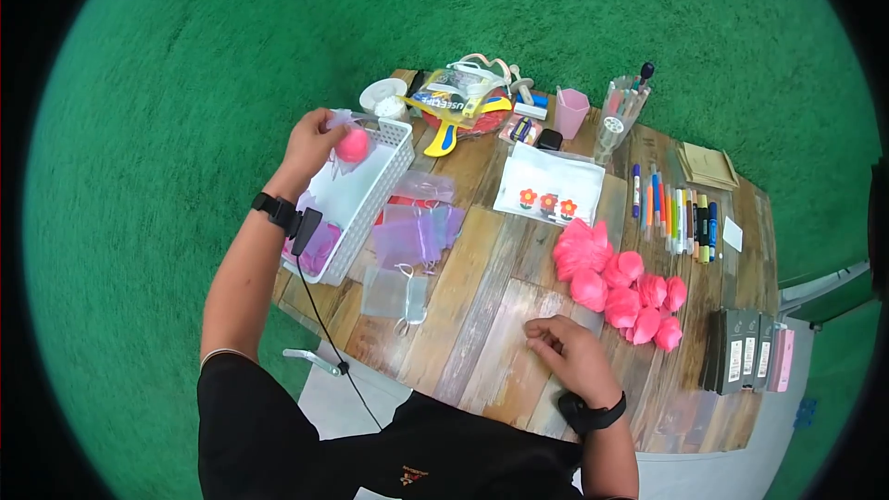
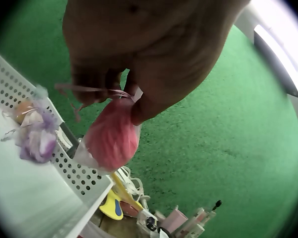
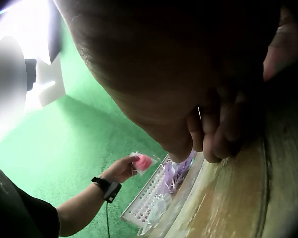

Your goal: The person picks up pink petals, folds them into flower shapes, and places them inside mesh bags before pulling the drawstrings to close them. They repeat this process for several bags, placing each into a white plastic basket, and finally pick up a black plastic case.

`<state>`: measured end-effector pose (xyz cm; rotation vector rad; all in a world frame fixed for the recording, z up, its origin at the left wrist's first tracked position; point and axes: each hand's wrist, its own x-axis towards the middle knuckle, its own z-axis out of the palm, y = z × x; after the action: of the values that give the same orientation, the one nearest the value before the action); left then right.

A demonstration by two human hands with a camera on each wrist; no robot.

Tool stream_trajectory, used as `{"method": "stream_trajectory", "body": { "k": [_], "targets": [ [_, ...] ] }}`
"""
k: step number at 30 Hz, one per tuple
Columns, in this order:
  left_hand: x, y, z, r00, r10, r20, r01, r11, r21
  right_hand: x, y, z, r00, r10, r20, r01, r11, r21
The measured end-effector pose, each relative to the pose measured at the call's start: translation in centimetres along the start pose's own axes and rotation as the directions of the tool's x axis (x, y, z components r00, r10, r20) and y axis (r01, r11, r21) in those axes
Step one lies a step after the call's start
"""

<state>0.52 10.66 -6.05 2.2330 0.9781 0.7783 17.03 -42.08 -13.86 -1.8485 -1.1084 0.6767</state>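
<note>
My left hand (image 1: 310,146) pinches the drawn top of a small sheer drawstring pouch (image 2: 111,136) with a pink bundle inside. The pouch hangs above the far end of a white perforated basket (image 1: 373,206). Inside that basket lie filled purple pouches (image 2: 38,136) along one side. My right hand (image 1: 572,358) rests at the table's near side with loosely curled fingers and nothing in them. Just beyond it sits a cluster of pink petal-like bundles (image 1: 622,301). Flat sheer purple pouches (image 1: 407,233) and pale grey ones (image 1: 382,292) lie right of the basket.
A white pouch with red flowers (image 1: 548,187) lies mid-table. Markers (image 1: 681,218) line the right side, with dark boxes (image 1: 738,352) at the near right corner. Along the back stand a pink cup (image 1: 571,114), a clear pen holder (image 1: 616,120) and a white bowl (image 1: 381,93).
</note>
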Motion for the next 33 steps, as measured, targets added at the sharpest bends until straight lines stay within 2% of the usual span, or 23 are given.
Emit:
{"method": "stream_trajectory", "body": {
  "k": [3,6,12,18,24,30,33],
  "targets": [
    [1.0,-0.3,1.9,0.987,-0.148,0.059,0.151,0.987,-0.060,0.3,0.3,-0.1,1.000,0.028,-0.001,-0.028,0.999,0.028],
    [2.5,-2.8,4.2,0.996,-0.081,0.041,0.082,0.997,-0.008,0.4,0.2,-0.4,0.998,0.058,0.005,-0.058,0.998,0.039],
    [3.5,-4.9,5.3,0.992,-0.116,0.059,0.097,0.961,0.260,0.7,0.4,-0.6,0.997,0.072,0.000,-0.072,0.996,0.055],
    [3.6,-5.0,5.2,0.981,-0.187,0.055,0.162,0.939,0.304,0.9,0.4,-0.5,0.998,0.063,-0.007,-0.063,0.997,0.052],
    [3.9,-5.8,5.4,0.981,-0.194,0.021,0.180,0.938,0.296,0.9,0.5,-0.4,0.998,0.065,-0.015,-0.064,0.996,0.065],
    [4.2,-6.0,5.6,0.974,-0.213,-0.071,0.222,0.868,0.444,0.8,0.6,-0.5,0.998,0.068,-0.012,-0.067,0.996,0.056],
    [4.3,-6.3,5.3,0.970,-0.240,-0.036,0.231,0.867,0.442,0.8,0.6,-0.4,0.998,0.064,-0.016,-0.063,0.996,0.058]
  ]
}}
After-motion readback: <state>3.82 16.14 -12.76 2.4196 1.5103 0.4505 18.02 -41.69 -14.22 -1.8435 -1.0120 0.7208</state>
